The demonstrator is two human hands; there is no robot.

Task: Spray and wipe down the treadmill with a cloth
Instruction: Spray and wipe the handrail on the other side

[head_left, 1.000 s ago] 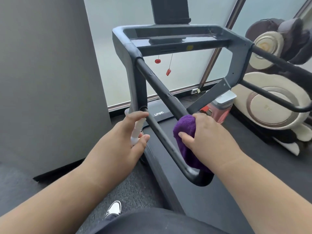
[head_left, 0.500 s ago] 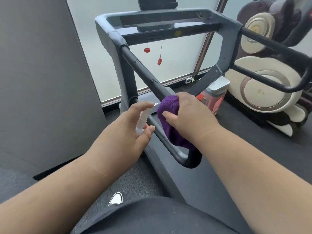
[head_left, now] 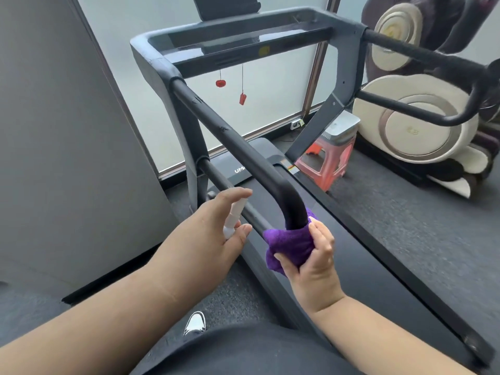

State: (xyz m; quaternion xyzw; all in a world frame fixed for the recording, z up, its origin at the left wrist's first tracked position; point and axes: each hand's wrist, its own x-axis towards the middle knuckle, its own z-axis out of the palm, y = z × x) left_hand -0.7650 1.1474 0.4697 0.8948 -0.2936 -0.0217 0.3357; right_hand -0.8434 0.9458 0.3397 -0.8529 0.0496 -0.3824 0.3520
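The dark grey treadmill point(head_left: 243, 31) fills the middle of the view, its left handrail point(head_left: 230, 136) running down toward me and curving at its near end. My right hand point(head_left: 316, 255) grips a purple cloth point(head_left: 286, 243) wrapped round that curved end of the rail. My left hand point(head_left: 213, 234) holds a small white spray bottle point(head_left: 234, 215) just left of the rail, forefinger over its top and thumb under it. Most of the bottle is hidden by the hand.
A grey wall panel point(head_left: 67, 131) stands close on the left. A red stool point(head_left: 327, 161) with a white box on it sits right of the treadmill deck point(head_left: 365, 266). A cream and dark massage chair point(head_left: 422, 125) is at the far right. Two red safety clips point(head_left: 242, 98) hang from the console.
My right hand slid the purple cloth down the left handrail to its curved near end. My left hand with the spray bottle stayed beside the rail. The view shifted slightly.
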